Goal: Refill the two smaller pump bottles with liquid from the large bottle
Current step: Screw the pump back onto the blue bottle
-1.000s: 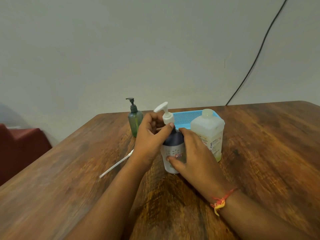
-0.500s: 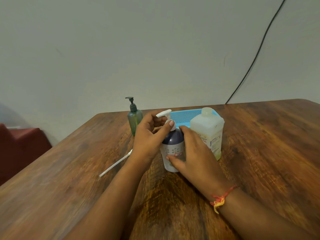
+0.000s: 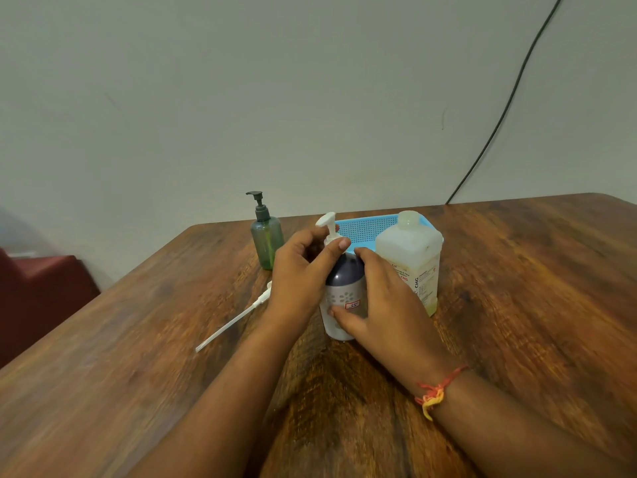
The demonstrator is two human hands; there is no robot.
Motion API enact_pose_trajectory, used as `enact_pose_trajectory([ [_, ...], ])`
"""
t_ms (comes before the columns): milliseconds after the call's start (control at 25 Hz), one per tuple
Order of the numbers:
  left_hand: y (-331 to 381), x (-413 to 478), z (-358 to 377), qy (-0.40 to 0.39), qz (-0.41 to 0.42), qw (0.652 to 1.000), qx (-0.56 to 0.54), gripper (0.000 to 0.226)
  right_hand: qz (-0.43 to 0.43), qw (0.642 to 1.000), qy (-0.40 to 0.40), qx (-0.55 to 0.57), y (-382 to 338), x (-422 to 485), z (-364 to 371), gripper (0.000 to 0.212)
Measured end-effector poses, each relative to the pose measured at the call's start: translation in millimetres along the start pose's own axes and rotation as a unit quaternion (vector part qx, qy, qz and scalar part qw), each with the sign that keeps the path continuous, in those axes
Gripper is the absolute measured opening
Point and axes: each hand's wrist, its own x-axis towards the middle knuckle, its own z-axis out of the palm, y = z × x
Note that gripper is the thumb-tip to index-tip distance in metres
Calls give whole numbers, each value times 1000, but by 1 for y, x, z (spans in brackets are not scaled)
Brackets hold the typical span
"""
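left hand point(image 3: 303, 270) fingers pinch white pump point(image 3: 329, 229) | right hand point(image 3: 382, 301) grips purple-white bottle point(image 3: 344, 294) — large bottle point(image 3: 412, 260) nearly empty

Head view, down onto near table point(image 3: 517, 305)

Looks like a plain room at home: wood-grain surface point(image 3: 517, 305) against a bare painted wall point(image 3: 275, 98), loose black cable point(image 3: 499, 122), dark red seat point(image 3: 41, 291).

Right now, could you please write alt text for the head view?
Left hand grips the white pump atop a purple bottle steadied by the right hand; a green bottle, large bottle, blue basket and loose pump tube sit nearby.
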Motion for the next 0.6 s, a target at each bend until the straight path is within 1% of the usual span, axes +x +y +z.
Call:
enact_pose_trajectory([
  [80, 1, 1, 1, -4, 7, 1000, 3, 7, -3, 1000, 3, 1, 0, 0, 0, 81],
  [200, -1, 1, 0, -6, 13, 1000, 8, 8, -2, 1000, 2, 0, 0, 0, 1, 81],
  [240, 0, 0, -1, -6, 6, 1000, -1, 10, 0, 1000, 2, 1, 0, 0, 1, 82],
  [320, 0, -1, -3, -5, -2, 1000, 1, 21, 1, 1000, 1, 3, 1, 0, 1, 83],
  [360, -1, -1, -6, -11, -7, 1000, 2, 22, 3, 1000, -1, 3, 1, 0, 1, 83],
  [440, 1, -1, -12, -37, -11, 999, -1, 18, 3, 1000, 0, 1, 1, -1, 0, 83],
  [520, 6, -1, -18, -69, -21, 997, -4, 25, 3, 1000, 2, 1, 1, -1, 0, 84],
  [600, 7, -1, -20, -101, -36, 994, -8, 25, 5, 1000, 0, 5, 1, 0, -1, 86],
])
